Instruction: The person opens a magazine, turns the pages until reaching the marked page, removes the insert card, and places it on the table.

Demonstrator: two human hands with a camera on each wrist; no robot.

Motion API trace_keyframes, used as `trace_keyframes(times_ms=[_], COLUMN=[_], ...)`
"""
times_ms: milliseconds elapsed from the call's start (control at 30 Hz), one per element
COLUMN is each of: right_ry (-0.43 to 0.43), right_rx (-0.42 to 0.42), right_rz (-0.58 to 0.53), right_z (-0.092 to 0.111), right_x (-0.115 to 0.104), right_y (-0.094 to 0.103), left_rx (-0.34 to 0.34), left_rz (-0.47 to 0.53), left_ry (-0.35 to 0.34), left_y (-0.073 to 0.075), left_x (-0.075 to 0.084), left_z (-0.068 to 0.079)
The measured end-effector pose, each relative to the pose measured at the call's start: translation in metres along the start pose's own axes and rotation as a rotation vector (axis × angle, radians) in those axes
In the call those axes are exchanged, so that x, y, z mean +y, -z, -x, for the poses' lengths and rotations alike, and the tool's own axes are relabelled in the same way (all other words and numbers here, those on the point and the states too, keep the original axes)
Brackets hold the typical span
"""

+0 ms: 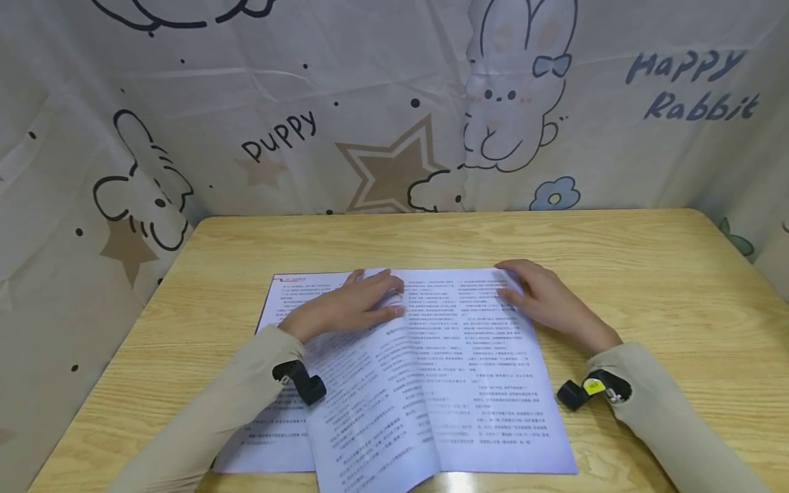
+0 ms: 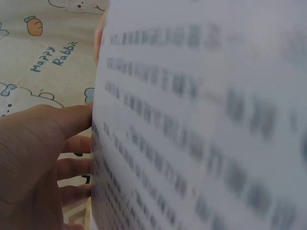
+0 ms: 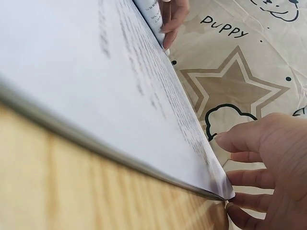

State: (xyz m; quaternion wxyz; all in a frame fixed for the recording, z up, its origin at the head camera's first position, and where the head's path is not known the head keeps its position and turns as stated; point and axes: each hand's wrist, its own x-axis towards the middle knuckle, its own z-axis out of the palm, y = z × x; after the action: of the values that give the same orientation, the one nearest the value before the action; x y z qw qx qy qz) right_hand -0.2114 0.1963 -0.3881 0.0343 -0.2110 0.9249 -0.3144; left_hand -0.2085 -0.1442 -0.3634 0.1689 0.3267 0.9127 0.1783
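Note:
An open booklet (image 1: 493, 383) with printed text lies on the wooden table. One page (image 1: 364, 424) is lifted off and curves over the left side, its lower edge raised. My left hand (image 1: 351, 301) lies across the upper part of that page, fingers extended toward the spine. In the left wrist view, its fingertips (image 2: 79, 167) meet the page's edge. At the booklet's upper right corner is my right hand (image 1: 548, 301), thumb over the right page. The right wrist view has its fingers (image 3: 252, 178) loosely bent around the corner, with the thumb raised beside the page edge.
A cloth backdrop (image 1: 370, 89) with cartoon drawings and lettering rises behind the wooden table (image 1: 444, 239) and along its sides. Each sleeved forearm carries a small black camera, one at the left wrist (image 1: 302, 383) and one at the right (image 1: 576, 394).

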Motion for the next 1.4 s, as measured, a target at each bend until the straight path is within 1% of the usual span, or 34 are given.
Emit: trace_keyframes(times_ms=[200, 333, 500, 600, 700, 800, 900, 1067, 1267, 1400], right_ry=[0.033, 0.045, 0.053, 0.058, 0.063, 0.068, 0.071, 0.076, 0.078, 0.084], right_rx=[0.038, 0.05, 0.055, 0.066, 0.079, 0.08, 0.079, 0.1, 0.108, 0.105], right_rz=[0.003, 0.002, 0.009, 0.018, 0.017, 0.007, 0.005, 0.028, 0.036, 0.037], right_z=[-0.001, -0.001, -0.001, -0.001, -0.001, -0.001, -0.002, -0.002, -0.001, -0.001], right_x=[0.001, 0.0, 0.001, 0.002, 0.004, 0.005, 0.005, 0.004, 0.003, 0.003], right_y=[-0.002, -0.002, -0.001, -0.002, -0.003, -0.005, -0.008, -0.008, -0.007, -0.007], left_rx=[-0.026, -0.02, -0.012, -0.013, -0.036, -0.067, -0.08, -0.061, -0.022, -0.008], left_rz=[-0.012, -0.012, -0.038, -0.042, -0.023, 0.005, 0.005, 0.003, 0.022, 0.013], left_ry=[-0.02, -0.036, -0.05, -0.021, 0.031, 0.068, 0.069, 0.042, 0.049, 0.09], left_y=[0.001, 0.003, 0.003, 0.003, 0.003, 0.002, -0.001, -0.007, -0.011, -0.012], left_x=[-0.003, -0.005, -0.005, -0.002, 0.002, 0.005, 0.008, 0.011, 0.012, 0.012], left_z=[0.004, 0.005, 0.005, 0.0, -0.007, -0.015, -0.023, -0.032, -0.033, -0.033])
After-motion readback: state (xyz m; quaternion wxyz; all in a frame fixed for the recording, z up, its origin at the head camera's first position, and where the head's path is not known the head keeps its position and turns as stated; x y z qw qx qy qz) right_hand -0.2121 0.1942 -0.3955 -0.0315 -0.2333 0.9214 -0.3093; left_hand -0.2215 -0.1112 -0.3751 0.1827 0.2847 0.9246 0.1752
